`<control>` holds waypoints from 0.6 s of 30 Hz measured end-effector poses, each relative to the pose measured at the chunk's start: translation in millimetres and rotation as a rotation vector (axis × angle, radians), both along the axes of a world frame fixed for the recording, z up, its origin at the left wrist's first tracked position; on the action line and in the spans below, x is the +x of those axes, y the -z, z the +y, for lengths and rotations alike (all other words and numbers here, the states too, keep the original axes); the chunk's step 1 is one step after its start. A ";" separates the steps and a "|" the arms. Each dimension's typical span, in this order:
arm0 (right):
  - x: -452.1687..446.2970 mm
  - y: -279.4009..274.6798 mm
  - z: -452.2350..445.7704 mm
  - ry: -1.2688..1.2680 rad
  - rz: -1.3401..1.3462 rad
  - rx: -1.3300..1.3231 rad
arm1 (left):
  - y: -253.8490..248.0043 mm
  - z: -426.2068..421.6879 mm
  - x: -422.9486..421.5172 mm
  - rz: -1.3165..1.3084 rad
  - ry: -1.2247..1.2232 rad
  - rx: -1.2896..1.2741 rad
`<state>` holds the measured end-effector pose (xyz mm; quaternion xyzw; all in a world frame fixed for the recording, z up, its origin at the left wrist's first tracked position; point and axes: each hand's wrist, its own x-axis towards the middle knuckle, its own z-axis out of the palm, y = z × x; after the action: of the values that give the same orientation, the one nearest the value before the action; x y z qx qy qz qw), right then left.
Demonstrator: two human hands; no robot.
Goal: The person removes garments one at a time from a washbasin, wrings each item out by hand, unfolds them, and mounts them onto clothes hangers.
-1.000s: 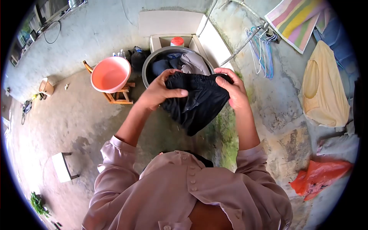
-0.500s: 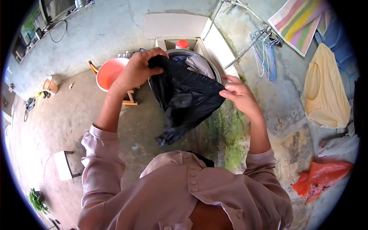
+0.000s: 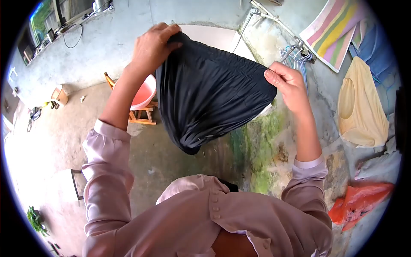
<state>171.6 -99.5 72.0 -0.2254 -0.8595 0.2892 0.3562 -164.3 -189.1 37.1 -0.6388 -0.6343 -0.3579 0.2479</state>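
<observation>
Blotchy floor (image 3: 167,167); L grip (image 3: 150,49) & R grip (image 3: 291,85) pinching gathered, creased blk cloth (image 3: 214,90).

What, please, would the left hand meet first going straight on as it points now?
The left hand, holding the black fabric garment, would probably meet the pale blue-grey wall, though depth is unclear.
</observation>
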 end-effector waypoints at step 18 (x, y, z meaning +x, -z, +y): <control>-76.2 -22.2 4.8 -0.067 -0.054 0.308 | -19.1 16.3 51.6 -1.656 1.016 -0.423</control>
<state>95.4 -94.7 94.2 -0.1472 -0.9099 0.1596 0.3535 -112.7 -172.7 56.2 -0.4144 -0.3091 -0.6342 -0.5749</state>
